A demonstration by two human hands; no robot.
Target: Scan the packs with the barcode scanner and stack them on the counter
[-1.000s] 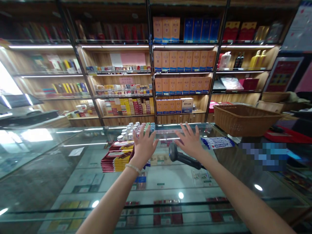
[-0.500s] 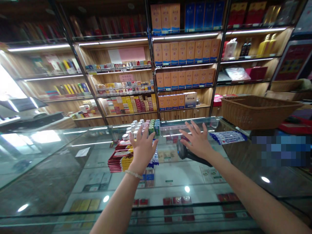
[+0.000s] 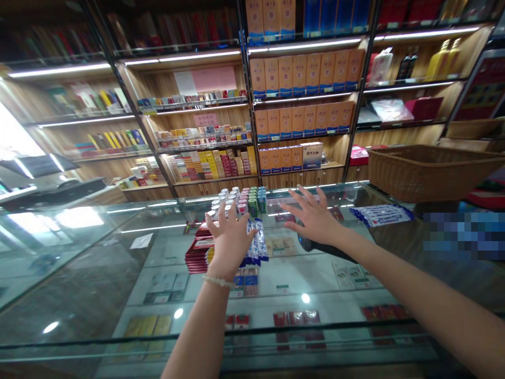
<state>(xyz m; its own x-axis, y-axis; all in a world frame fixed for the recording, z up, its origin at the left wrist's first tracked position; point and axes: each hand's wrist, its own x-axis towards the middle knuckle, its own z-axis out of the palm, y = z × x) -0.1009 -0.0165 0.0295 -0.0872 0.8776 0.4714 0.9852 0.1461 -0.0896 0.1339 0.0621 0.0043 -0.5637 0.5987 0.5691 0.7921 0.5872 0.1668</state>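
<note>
My left hand (image 3: 229,239), fingers spread and nothing in it, hovers over red and yellow packets (image 3: 196,256) stacked on the glass counter. It partly hides them and the blue-and-white wrapped sticks (image 3: 258,243) beside them. Behind it stand rows of small bottles (image 3: 221,198) with white tops, and pink and green ones (image 3: 252,200). My right hand (image 3: 313,218) is also open and holds nothing. Beneath it lies a black handheld scanner (image 3: 329,249), partly covered by the hand and forearm. Whether the hand touches the scanner, I cannot tell.
The glass display counter (image 3: 292,279) has boxes inside it. To the right lie more blue-and-white sticks (image 3: 381,215), with a brown wicker basket (image 3: 430,173) behind them. A white paper slip (image 3: 141,240) rests at left. Shelves of orange boxes (image 3: 303,76) line the wall.
The view has shifted slightly, so the counter things sit further right in it. My right hand has moved a little left relative to the scanner. Both hands stay spread.
</note>
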